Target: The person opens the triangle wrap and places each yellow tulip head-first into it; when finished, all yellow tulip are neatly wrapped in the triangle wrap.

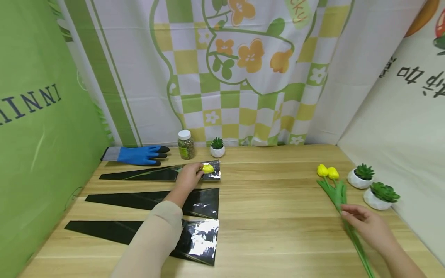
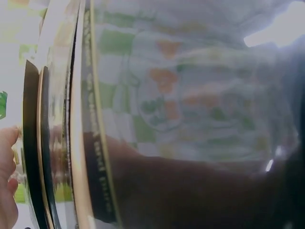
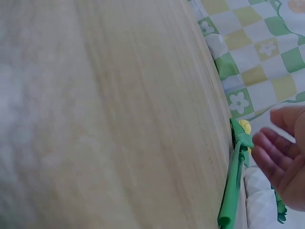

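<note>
My left hand [image 1: 189,174] is over the farthest of three black, tapering wrapping sleeves, its fingers at a yellow artificial tulip [image 1: 208,168]. They appear to pinch it just below the bud. A green stem [image 1: 142,172] runs leftward along that far sleeve [image 1: 216,175]. In the left wrist view a glossy black sleeve [image 2: 200,191] fills most of the picture, and only some fingers [image 2: 6,157] show at its left edge. On the right, two yellow tulips [image 1: 327,171] with green leaves lie on the table. My right hand [image 1: 366,224] is beside their leaves, fingers loosely bent, thumb apart.
Two more black sleeves, a middle one [image 1: 205,202] and a near one [image 1: 199,239], lie at left. Along the back are a blue glove [image 1: 137,155], a white-lidded jar [image 1: 185,146] and a small potted succulent [image 1: 217,148]. Two potted succulents [image 1: 361,177] stand at the right edge.
</note>
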`<action>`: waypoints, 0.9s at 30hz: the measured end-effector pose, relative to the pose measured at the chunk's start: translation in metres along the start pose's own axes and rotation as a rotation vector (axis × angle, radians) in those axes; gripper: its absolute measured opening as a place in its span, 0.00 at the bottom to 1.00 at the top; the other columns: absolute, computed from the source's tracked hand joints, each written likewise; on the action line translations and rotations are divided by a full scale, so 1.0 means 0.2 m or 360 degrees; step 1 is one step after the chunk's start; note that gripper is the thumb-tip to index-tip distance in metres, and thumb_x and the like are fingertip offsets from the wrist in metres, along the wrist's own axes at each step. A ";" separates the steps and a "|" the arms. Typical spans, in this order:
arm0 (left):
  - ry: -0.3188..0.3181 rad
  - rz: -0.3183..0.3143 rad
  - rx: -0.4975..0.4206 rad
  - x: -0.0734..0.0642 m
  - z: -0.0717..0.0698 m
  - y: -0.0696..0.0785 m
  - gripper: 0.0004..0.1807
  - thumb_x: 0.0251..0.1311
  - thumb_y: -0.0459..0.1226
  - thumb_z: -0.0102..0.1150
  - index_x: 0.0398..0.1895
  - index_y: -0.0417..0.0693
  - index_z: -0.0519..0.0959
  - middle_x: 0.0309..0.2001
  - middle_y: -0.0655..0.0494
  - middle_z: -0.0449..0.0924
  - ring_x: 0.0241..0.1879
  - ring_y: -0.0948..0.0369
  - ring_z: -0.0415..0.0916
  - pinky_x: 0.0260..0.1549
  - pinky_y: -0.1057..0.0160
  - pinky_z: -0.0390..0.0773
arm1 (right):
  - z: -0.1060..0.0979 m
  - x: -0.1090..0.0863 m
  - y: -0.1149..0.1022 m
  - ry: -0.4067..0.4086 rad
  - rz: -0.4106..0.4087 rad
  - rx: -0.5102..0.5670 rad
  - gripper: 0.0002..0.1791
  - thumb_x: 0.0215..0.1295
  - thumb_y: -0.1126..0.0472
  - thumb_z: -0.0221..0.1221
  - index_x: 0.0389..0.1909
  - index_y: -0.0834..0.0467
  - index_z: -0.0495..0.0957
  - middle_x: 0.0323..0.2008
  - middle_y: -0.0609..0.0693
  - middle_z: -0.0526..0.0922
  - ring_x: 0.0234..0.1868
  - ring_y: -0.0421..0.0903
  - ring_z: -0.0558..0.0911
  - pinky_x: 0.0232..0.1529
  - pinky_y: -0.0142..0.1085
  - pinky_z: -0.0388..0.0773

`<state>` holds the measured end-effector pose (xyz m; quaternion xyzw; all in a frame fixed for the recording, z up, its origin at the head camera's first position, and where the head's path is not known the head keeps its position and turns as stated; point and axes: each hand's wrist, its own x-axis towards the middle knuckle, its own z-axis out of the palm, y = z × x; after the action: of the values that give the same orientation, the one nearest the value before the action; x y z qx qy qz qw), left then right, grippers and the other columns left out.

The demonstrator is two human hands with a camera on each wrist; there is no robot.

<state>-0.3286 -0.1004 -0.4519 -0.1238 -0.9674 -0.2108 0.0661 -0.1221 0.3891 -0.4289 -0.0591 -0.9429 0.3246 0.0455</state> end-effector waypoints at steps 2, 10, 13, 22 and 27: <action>0.0015 0.0019 0.0009 0.00 -0.01 0.00 0.18 0.69 0.42 0.56 0.59 0.46 0.78 0.57 0.48 0.81 0.57 0.50 0.77 0.56 0.50 0.79 | -0.01 0.01 0.00 -0.0013 0.0020 -0.0063 0.25 0.72 0.50 0.56 0.57 0.67 0.76 0.43 0.52 0.86 0.33 0.13 0.67 0.31 0.22 0.74; 0.0046 0.0078 0.0006 -0.02 -0.07 0.02 0.18 0.69 0.42 0.56 0.59 0.47 0.77 0.60 0.48 0.79 0.61 0.49 0.74 0.63 0.48 0.74 | -0.01 0.05 0.01 -0.0198 0.0073 -0.0268 0.28 0.68 0.48 0.59 0.54 0.70 0.76 0.36 0.53 0.84 0.35 0.38 0.79 0.32 0.37 0.77; 0.0065 0.0106 -0.0003 -0.04 -0.09 0.04 0.17 0.69 0.41 0.57 0.58 0.48 0.79 0.59 0.48 0.80 0.61 0.48 0.75 0.63 0.48 0.74 | -0.01 0.05 0.01 -0.0248 0.0089 -0.0317 0.31 0.69 0.45 0.58 0.55 0.70 0.75 0.36 0.54 0.82 0.36 0.45 0.78 0.32 0.41 0.76; 0.0003 0.0178 -0.0097 -0.19 -0.12 0.03 0.10 0.65 0.40 0.61 0.46 0.49 0.85 0.48 0.51 0.83 0.53 0.51 0.77 0.56 0.49 0.77 | 0.01 0.06 0.00 -0.0329 0.0097 -0.0492 0.33 0.68 0.43 0.58 0.52 0.72 0.77 0.35 0.59 0.83 0.35 0.53 0.81 0.34 0.48 0.78; -0.0117 0.0204 -0.0196 -0.27 -0.10 0.02 0.10 0.63 0.39 0.64 0.45 0.49 0.86 0.45 0.53 0.83 0.52 0.52 0.78 0.55 0.50 0.78 | 0.02 0.05 -0.01 -0.0326 0.0063 -0.0545 0.30 0.67 0.46 0.59 0.50 0.72 0.78 0.46 0.71 0.82 0.45 0.71 0.80 0.41 0.60 0.77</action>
<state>-0.2736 -0.1166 -0.4424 -0.1970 -0.9444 -0.2606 0.0363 -0.1333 0.3874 -0.4301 -0.0511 -0.9827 0.1645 -0.0677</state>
